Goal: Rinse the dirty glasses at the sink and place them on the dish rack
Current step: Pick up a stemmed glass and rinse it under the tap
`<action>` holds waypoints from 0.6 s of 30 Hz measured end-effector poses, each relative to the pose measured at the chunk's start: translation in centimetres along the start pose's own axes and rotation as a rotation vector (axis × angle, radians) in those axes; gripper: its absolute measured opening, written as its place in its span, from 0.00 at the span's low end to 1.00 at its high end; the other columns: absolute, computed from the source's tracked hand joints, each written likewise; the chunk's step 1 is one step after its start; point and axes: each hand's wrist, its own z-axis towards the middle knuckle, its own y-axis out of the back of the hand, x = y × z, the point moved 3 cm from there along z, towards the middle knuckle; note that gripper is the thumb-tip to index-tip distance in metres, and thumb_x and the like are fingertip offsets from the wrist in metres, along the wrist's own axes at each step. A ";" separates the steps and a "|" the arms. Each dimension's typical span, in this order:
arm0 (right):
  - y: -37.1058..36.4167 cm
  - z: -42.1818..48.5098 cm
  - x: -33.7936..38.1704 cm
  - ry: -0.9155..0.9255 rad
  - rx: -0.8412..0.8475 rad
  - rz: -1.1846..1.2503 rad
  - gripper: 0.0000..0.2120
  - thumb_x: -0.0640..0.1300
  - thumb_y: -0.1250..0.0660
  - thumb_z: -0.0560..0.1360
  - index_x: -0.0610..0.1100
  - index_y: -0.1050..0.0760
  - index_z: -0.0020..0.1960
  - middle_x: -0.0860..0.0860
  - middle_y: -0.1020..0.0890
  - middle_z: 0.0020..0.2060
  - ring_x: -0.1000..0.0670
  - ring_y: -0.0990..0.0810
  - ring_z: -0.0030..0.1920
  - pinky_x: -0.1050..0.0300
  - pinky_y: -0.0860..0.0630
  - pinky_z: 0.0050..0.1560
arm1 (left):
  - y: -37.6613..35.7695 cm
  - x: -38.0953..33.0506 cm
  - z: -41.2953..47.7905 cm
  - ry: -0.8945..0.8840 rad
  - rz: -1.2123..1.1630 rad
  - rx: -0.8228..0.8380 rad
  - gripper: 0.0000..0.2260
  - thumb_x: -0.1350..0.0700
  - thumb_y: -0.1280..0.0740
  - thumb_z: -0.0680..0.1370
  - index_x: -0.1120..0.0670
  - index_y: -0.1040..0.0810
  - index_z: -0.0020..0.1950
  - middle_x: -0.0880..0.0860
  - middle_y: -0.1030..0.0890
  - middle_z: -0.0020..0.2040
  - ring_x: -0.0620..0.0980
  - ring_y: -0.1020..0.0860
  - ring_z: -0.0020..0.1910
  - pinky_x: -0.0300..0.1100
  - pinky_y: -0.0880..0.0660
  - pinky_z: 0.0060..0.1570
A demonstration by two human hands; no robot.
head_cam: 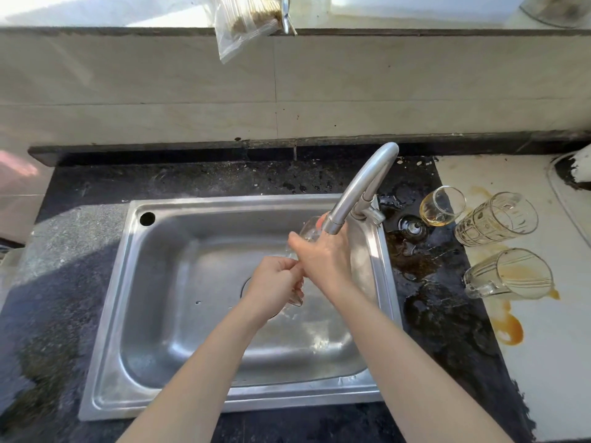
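Over the steel sink (134, 282) both hands hold a stemmed clear glass (309, 231) under the tap spout (358, 193). My right hand (323, 254) wraps round the bowl, most of which it hides. My left hand (275, 282) grips the stem, and the foot of the glass shows below its fingers. Three dirty glasses wait on the counter to the right: a small tumbler (441, 207) with amber liquid at the bottom, a patterned glass (495, 219) on its side, and a handled mug (508, 274) on its side with brown residue.
Brown spills (508, 327) stain the white counter near the lying glasses, and the dark stone beside the tap is wet. A plastic bag (243, 24) hangs over the ledge above the tiled wall. No dish rack is in view.
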 end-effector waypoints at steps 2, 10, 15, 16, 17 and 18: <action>0.7 -0.2 1.0 0.011 -0.016 -0.010 0.17 0.52 0.29 0.66 0.52 0.39 0.36 0.51 0.28 0.38 0.44 0.25 0.44 0.45 0.25 0.50 | 0.2 0.0 -0.2 -0.025 0.029 -0.007 0.13 0.62 0.38 0.80 0.60 0.24 0.36 0.53 0.31 0.28 0.42 0.30 0.19 0.32 0.32 0.23; 2.9 1.4 1.8 -0.105 0.260 0.182 0.22 0.53 0.30 0.74 0.45 0.35 0.28 0.50 0.30 0.25 0.51 0.29 0.31 0.55 0.30 0.44 | 1.3 0.1 -0.6 0.004 0.009 0.028 0.11 0.61 0.38 0.80 0.62 0.21 0.40 0.51 0.31 0.27 0.44 0.30 0.22 0.34 0.31 0.24; 3.4 1.8 1.9 -0.093 0.672 0.030 0.19 0.55 0.32 0.75 0.40 0.19 0.36 0.45 0.15 0.34 0.52 0.16 0.36 0.68 0.25 0.42 | 2.0 -0.2 -0.4 -0.017 0.189 0.023 0.11 0.60 0.36 0.80 0.62 0.18 0.42 0.47 0.29 0.21 0.44 0.30 0.21 0.34 0.33 0.27; 3.5 2.0 2.0 -0.104 0.668 0.031 0.18 0.54 0.32 0.75 0.41 0.21 0.35 0.45 0.16 0.32 0.51 0.16 0.34 0.69 0.24 0.39 | 2.1 -0.3 -0.4 -0.016 0.178 0.036 0.11 0.60 0.36 0.80 0.63 0.18 0.43 0.47 0.29 0.21 0.44 0.30 0.21 0.33 0.33 0.26; 3.4 2.1 2.2 -0.117 0.648 0.039 0.19 0.53 0.33 0.76 0.41 0.23 0.33 0.46 0.17 0.29 0.50 0.18 0.31 0.68 0.23 0.38 | 2.1 -0.4 -0.3 -0.009 0.143 0.049 0.11 0.61 0.37 0.80 0.64 0.19 0.43 0.47 0.29 0.22 0.44 0.30 0.20 0.33 0.33 0.25; 3.3 2.1 2.4 -0.127 0.610 0.057 0.20 0.53 0.33 0.76 0.42 0.26 0.31 0.47 0.20 0.25 0.50 0.20 0.28 0.65 0.23 0.38 | 2.1 -0.5 -0.3 0.000 0.098 0.058 0.11 0.61 0.37 0.80 0.66 0.19 0.44 0.47 0.30 0.22 0.44 0.30 0.20 0.32 0.33 0.24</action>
